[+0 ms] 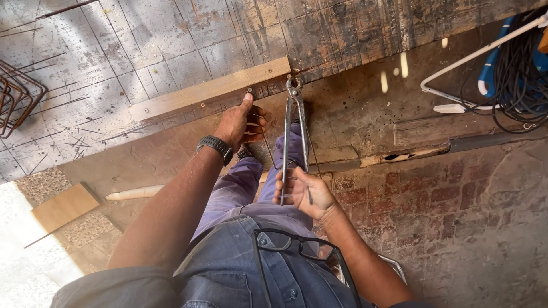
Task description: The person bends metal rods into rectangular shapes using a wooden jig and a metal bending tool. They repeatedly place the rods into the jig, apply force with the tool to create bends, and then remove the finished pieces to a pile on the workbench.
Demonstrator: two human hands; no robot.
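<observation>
My right hand [303,193] grips the two long handles of a pair of metal pincers [295,120]. Their jaws bite at a small dark nail or wire at the end of a pale wooden batten [211,88] fixed on a worn wooden board [171,45]. My left hand [242,122], with a dark watch on the wrist, presses on the board's edge, thumb stretched up to a spot just under the batten. I sit with my knees in purple trousers below both hands.
Bent rebar stirrups [14,97] lie at the far left. A white metal frame [479,63] and coiled black and blue cables [516,74] sit top right. A small wooden offcut [63,206] and a pale stick [134,194] rest on the floor lower left. Black glasses [297,246] hang on my shirt.
</observation>
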